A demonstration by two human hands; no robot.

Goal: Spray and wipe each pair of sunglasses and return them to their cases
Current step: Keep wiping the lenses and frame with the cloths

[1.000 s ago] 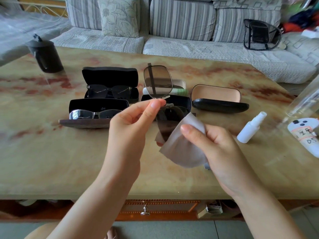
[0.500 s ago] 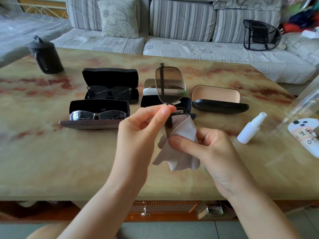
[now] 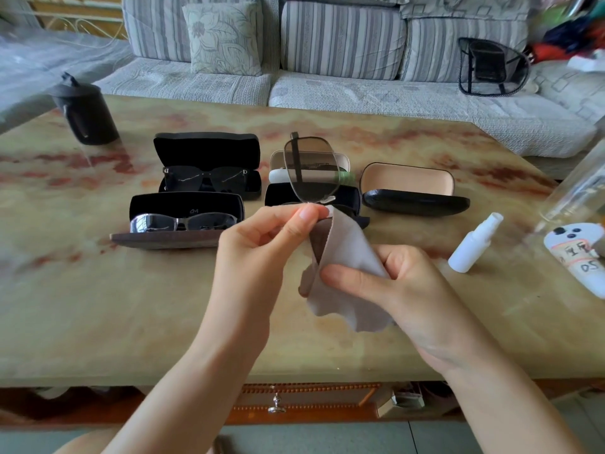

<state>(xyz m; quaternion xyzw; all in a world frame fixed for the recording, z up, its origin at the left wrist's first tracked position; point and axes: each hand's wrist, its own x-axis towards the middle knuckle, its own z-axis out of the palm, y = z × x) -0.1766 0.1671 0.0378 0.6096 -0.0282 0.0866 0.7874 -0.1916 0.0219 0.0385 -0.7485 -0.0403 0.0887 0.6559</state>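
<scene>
On the worktop (image 3: 98,306), far left, black jug (image 3: 85,113). Next, rear black case (image 3: 209,145) with dark sunglasses (image 3: 204,180); front black case (image 3: 183,204) with silver-rimmed sunglasses (image 3: 183,222). Centre, in the air: left hand (image 3: 258,247), fingers pinching tinted sunglasses (image 3: 314,172); right hand (image 3: 412,290), fingers clamped on grey cloth (image 3: 347,253) over the lower lens. Behind, white case (image 3: 276,174) and middle black case (image 3: 347,196). Rightward, open tan-lined case (image 3: 406,178), then spray bottle (image 3: 473,245).
</scene>
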